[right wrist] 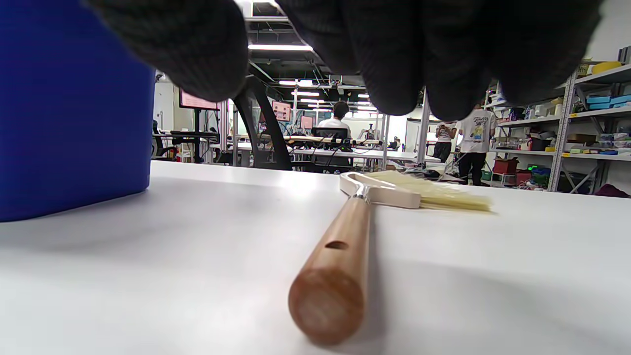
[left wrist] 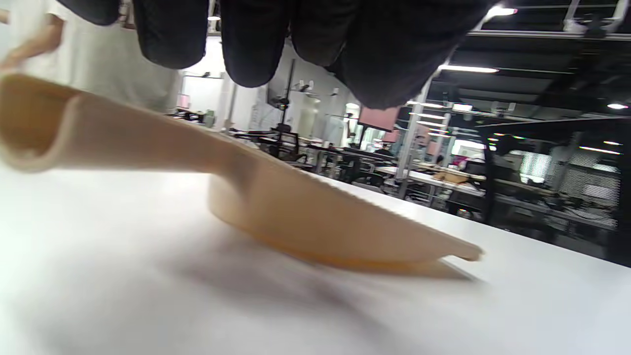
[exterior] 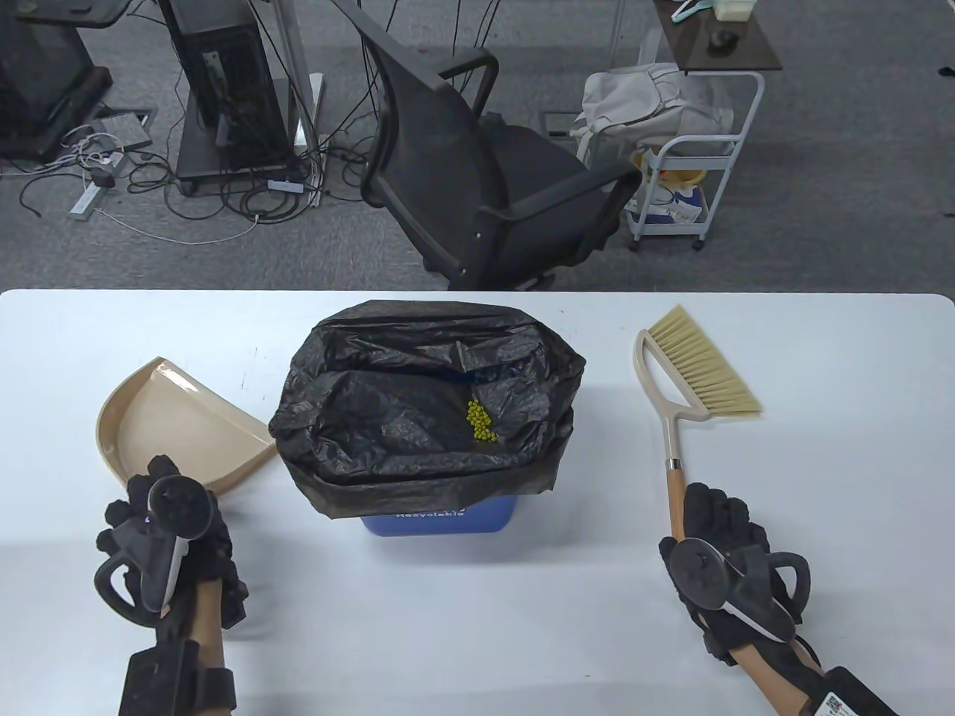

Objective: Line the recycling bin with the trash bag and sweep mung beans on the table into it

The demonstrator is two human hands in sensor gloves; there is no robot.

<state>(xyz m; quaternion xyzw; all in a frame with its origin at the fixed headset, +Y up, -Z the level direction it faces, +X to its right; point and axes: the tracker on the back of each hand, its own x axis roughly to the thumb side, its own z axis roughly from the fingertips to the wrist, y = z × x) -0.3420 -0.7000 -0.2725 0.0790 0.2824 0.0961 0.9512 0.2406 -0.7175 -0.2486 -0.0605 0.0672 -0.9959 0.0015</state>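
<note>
A blue recycling bin (exterior: 440, 514) stands mid-table, lined with a black trash bag (exterior: 418, 350) folded over its rim. A small heap of green mung beans (exterior: 481, 421) lies inside the bag. The beige dustpan (exterior: 179, 425) lies flat to the left of the bin. My left hand (exterior: 160, 492) hovers over its handle end, and the fingers (left wrist: 251, 44) hang above the dustpan (left wrist: 315, 222) without gripping it. A hand brush (exterior: 701, 373) lies at the right. My right hand (exterior: 720, 522) is over its wooden handle (right wrist: 340, 256), fingers (right wrist: 394, 54) clear of it.
The white table (exterior: 477, 634) has a far edge just behind the bin. A black office chair (exterior: 485, 179) stands beyond that edge, and a white cart (exterior: 694, 179) is further right. The blue bin wall (right wrist: 69, 108) stands close on the left in the right wrist view.
</note>
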